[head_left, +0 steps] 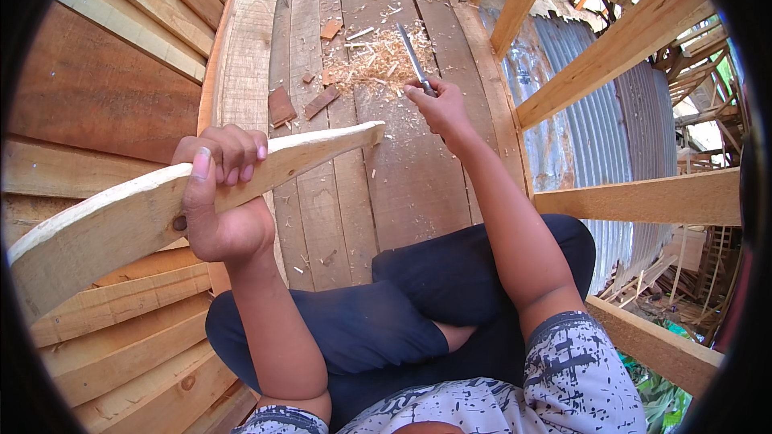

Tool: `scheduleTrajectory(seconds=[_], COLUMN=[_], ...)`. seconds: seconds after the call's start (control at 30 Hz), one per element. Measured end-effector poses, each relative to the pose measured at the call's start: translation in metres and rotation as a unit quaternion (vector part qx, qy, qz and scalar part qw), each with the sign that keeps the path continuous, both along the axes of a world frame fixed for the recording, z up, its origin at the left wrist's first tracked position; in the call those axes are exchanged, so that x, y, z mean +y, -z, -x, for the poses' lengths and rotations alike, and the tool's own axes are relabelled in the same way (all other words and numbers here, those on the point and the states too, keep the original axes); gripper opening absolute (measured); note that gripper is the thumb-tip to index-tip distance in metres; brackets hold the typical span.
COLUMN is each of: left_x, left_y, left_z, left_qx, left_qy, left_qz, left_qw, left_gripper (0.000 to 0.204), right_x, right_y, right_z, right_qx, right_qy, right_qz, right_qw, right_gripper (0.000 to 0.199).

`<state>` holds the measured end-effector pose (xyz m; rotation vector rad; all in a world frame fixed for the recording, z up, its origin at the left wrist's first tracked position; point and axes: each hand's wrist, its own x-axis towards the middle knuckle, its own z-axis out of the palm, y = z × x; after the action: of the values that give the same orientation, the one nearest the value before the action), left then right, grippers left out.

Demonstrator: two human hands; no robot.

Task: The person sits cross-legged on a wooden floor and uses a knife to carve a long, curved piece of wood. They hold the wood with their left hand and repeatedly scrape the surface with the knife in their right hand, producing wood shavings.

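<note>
My left hand is wrapped round a long, pale wooden board with a curved, roughly cut edge. The board slants across me, wide at the left and tapering to a narrow end near the middle. In my right hand is a knife, gripped by its dark handle, its narrow blade pointing up and away from me. The blade is apart from the board, over the edge of a heap of wood shavings on the plank floor.
Reddish-brown wood scraps lie beside the shavings. Stacked planks line the left side. To the right stand wooden rails, with corrugated metal sheets beyond them. My crossed legs, in dark trousers, rest close in front.
</note>
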<state>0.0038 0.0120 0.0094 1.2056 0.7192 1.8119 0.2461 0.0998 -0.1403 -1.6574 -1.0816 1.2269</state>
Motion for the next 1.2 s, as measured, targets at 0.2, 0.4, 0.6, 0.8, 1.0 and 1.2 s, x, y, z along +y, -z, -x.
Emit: scheduleTrajectory(seconds=[0.2,0.4,0.6,0.8,1.0,1.2], left_x=[0.000,0.001,0.003,0.002,-0.001,0.003], left_y=[-0.002,0.000,0.001,-0.003,0.000,0.000], left_z=[-0.002,0.003,0.004,0.003,0.012,0.002], left_qx=[0.003,-0.005,-0.016,-0.058,-0.046,-0.050], left_qy=[0.001,0.001,-0.003,-0.041,-0.026,-0.020], left_qz=[0.002,0.001,0.023,0.048,0.034,0.040], left_qw=[1.000,1.000,1.000,0.996,0.998,0.998], left_gripper=[0.021,0.021,0.024,0.022,0.023,0.024], right_x=[-0.001,-0.040,-0.042,-0.060,-0.047,-0.036], right_y=[0.002,-0.040,-0.004,-0.037,-0.029,0.005], right_z=[0.000,0.042,0.036,0.076,0.070,0.049], right_qx=[-0.037,-0.140,-0.347,-0.141,-0.203,-0.278], right_qy=[-0.089,-0.288,-0.364,-0.270,-0.312,-0.251], right_qz=[0.032,-0.166,0.029,-0.098,-0.023,0.053], right_qw=[0.995,0.933,0.864,0.948,0.928,0.925], right_gripper=[0.030,0.026,0.030,0.033,0.050,0.046])
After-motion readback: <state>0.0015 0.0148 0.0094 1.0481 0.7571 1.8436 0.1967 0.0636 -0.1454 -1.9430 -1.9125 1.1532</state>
